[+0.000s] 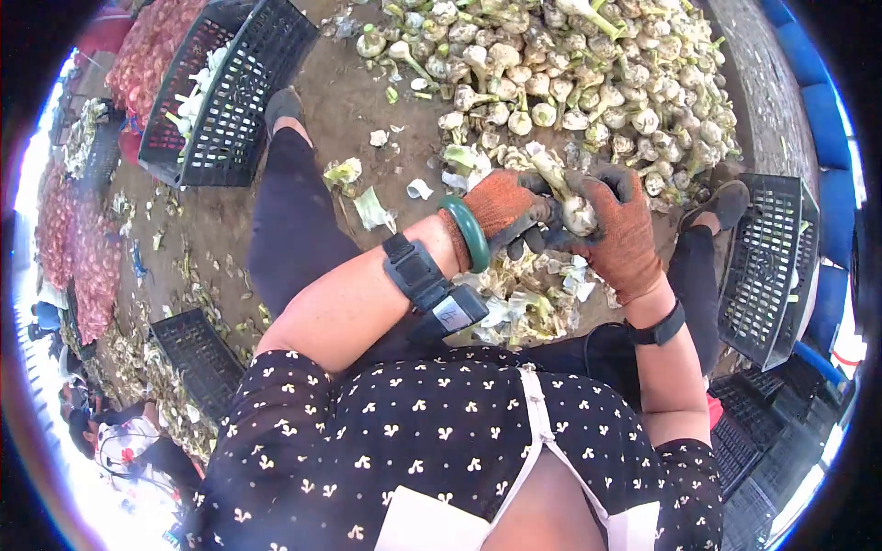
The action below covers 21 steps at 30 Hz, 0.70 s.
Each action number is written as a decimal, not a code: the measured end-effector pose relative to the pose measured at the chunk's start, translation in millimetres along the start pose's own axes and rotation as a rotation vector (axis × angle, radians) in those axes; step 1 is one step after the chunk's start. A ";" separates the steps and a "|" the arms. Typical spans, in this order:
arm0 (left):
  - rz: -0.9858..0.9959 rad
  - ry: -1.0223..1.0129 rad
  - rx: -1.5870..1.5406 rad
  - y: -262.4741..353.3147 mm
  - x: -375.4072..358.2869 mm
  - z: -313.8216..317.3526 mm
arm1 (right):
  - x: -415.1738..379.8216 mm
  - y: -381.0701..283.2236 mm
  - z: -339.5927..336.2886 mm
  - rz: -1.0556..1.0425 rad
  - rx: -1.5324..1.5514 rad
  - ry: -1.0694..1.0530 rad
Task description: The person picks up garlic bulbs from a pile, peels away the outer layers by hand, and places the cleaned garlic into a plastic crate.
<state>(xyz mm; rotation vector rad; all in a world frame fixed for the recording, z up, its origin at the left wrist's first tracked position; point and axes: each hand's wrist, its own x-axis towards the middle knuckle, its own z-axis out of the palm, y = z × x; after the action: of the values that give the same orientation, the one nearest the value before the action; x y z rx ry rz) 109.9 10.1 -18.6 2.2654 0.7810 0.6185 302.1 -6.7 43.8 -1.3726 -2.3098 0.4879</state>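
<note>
1 bulb (579, 218), betw. R hand (627, 236) & L hand (501, 209), both gloved.
From my remote seat I see R hand grasping the bulb, fingers bent round it; L hand is curled close to the stem (548, 167), but if it pinches, I cannot tell. To do it well, I'd hold the round part firm w/ R, not squeeze too hard, and let L fingers work only at the stem side. Count: 1 bulb held; scraps (524, 304) below, too many; pile (588, 78) ahead, also uncountable; crates (230, 124), min. 3, plus some stacked at R edge; red sacks (152, 60), at least 2.
</note>
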 end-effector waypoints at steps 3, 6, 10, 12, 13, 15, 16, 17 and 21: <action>0.004 0.091 0.115 -12.8 1.4 10.8 | -0.4 3.3 3.0 -0.064 -0.104 0.033; -0.772 -0.024 -0.631 31.6 22.5 -25.9 | 2.1 12.9 4.9 -0.036 0.039 0.068; -0.719 0.104 -0.817 31.1 22.3 -24.1 | 0.0 22.1 10.4 0.312 0.744 0.044; -0.687 0.167 -0.891 31.0 20.4 -19.1 | -1.6 19.5 14.1 0.305 0.737 0.025; -0.732 0.181 -0.967 29.4 20.7 -18.9 | -1.8 20.3 16.4 0.307 0.744 0.025; -0.784 0.223 -0.906 29.8 19.9 -19.2 | -1.9 23.7 20.0 0.199 0.731 0.014; -0.786 0.221 -0.905 30.0 19.3 -18.1 | -1.6 19.2 18.6 0.200 0.733 0.015; -0.736 0.271 -0.738 28.8 19.0 -16.4 | 0.1 12.0 14.9 0.315 0.905 -0.058; -0.387 0.449 -0.150 12.2 13.8 1.5 | -0.3 16.9 32.2 0.511 1.393 -0.079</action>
<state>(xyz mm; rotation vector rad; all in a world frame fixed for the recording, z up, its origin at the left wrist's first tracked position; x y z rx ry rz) 125.0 11.4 -8.0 1.7877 1.3026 0.9714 298.4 -2.2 7.9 -1.0651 -0.9954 1.8261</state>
